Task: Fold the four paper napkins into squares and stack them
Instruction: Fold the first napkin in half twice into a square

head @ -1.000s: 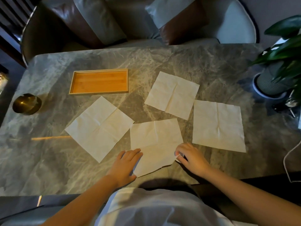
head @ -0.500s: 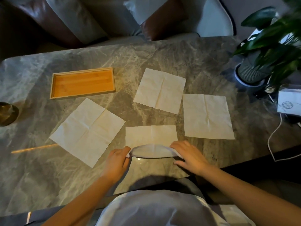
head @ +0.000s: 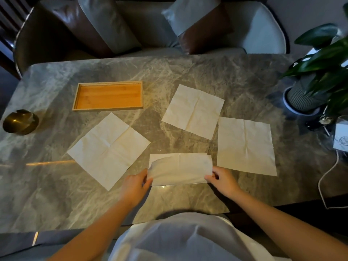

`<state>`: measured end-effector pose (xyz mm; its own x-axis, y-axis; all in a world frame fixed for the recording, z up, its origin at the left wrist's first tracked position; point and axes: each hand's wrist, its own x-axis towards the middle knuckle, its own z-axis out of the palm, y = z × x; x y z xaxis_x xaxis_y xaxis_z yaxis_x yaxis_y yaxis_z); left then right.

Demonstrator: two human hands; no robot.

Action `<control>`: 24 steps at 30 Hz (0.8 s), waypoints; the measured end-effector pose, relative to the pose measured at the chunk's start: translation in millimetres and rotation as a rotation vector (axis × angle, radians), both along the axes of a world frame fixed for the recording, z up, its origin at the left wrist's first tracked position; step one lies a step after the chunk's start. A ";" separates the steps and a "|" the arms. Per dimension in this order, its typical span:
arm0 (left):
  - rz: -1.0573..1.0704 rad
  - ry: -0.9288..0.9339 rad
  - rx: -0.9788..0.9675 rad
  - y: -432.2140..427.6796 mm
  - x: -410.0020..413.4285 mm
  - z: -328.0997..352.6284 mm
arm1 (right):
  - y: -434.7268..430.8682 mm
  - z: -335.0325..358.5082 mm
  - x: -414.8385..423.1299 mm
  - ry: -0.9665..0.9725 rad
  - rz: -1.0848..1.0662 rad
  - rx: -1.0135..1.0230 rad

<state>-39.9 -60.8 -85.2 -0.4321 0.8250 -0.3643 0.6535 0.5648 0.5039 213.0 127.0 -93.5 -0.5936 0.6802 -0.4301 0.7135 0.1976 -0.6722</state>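
The near napkin [head: 179, 169], which lay flat and open a second ago, has now been doubled over away from the person into a long rectangle at about 6 o'clock on the marble table [head: 188, 72]. The top layer sits slightly askew, so a strip of the lower layer shows along the far edge. The left hand [head: 134, 184] pinches its left end between thumb and fingers; the right hand [head: 223, 180] pinches the right end the same way. I'd say that is the first fold of the first napkin, with one more fold needed to make a square.

Three other napkins lie open: one at 9 o'clock [head: 108, 149], one at 12 [head: 194, 110], one at 3 [head: 245, 145]. A wooden tray [head: 108, 82] sits at 10 o'clock, a brass bowl [head: 19, 121] far left, a potted plant [head: 318, 76] at 2. Cushioned chairs stand beyond the table in dim light.
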 end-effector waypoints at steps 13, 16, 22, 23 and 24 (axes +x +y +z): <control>0.116 -0.079 -0.012 8.0 -7.6 -4.6 | 4.0 3.3 -3.5 -0.070 -0.034 0.029; 0.083 -0.092 -0.029 9.0 -10.0 -3.4 | 4.0 4.9 -4.9 -0.083 -0.048 0.032; 0.092 -0.080 -0.019 8.3 -10.4 -5.5 | 2.4 4.3 -5.2 -0.104 -0.065 0.037; 0.098 -0.077 -0.032 8.8 -10.8 -5.0 | 2.0 4.6 -5.0 -0.111 -0.072 0.045; 0.101 -0.060 -0.040 9.4 -11.3 -5.0 | 1.4 5.2 -4.2 -0.120 -0.086 0.072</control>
<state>-51.2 -51.4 -90.3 -0.4886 0.7627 -0.4237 0.5615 0.6466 0.5163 208.8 128.4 -88.3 -0.4791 0.7582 -0.4423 0.8040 0.1768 -0.5677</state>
